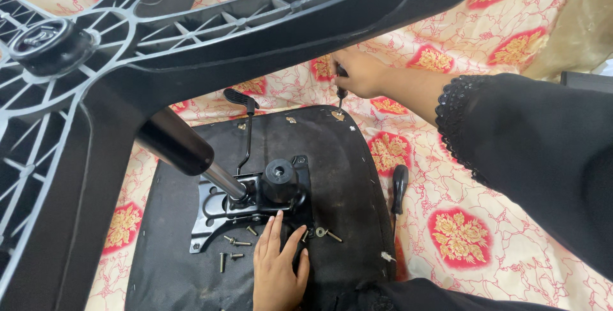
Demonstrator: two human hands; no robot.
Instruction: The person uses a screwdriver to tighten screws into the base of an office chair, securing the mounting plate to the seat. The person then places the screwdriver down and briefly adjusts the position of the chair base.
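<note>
- Right hand (361,71) grips a screwdriver (341,94), tip on the far edge of the upturned chair seat (332,189).
- Left hand (279,269) lies open, flat on the seat, beside loose bolts (235,242) near the metal mechanism plate (220,212).

Even, soft indoor light from above; faint shadows. Slight sheen on chair base (191,36). Wide-angle bending at edges. Near base slightly soft; centre sharp.

floral bedsheet (498,177); spare black-handled screwdriver (399,188); star base (96,75)
</note>
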